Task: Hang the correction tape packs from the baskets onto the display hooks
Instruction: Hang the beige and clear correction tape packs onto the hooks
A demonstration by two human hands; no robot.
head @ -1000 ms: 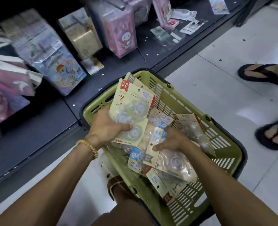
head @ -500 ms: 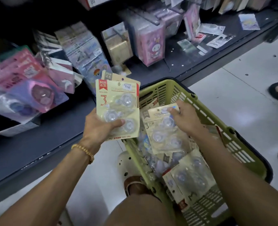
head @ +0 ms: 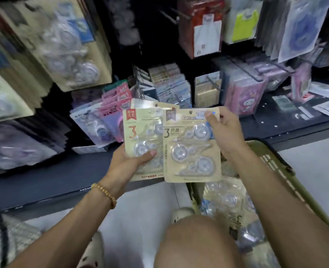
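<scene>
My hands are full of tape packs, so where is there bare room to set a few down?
The dark shelf ledge left of your left hand is bare, below the hanging packs. The pale floor between ledge and green basket is also free. The ledge's right end is littered with loose cards, and the basket is full.

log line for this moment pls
left hand holds packs | right hand pinches front pack | basket holds more | none hung yet

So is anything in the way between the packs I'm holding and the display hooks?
Nothing visible blocks them. The left hand holds red-label packs, the right hand pinches the front pack. Bare hooks show above, across open space; the view is blurred.
</scene>
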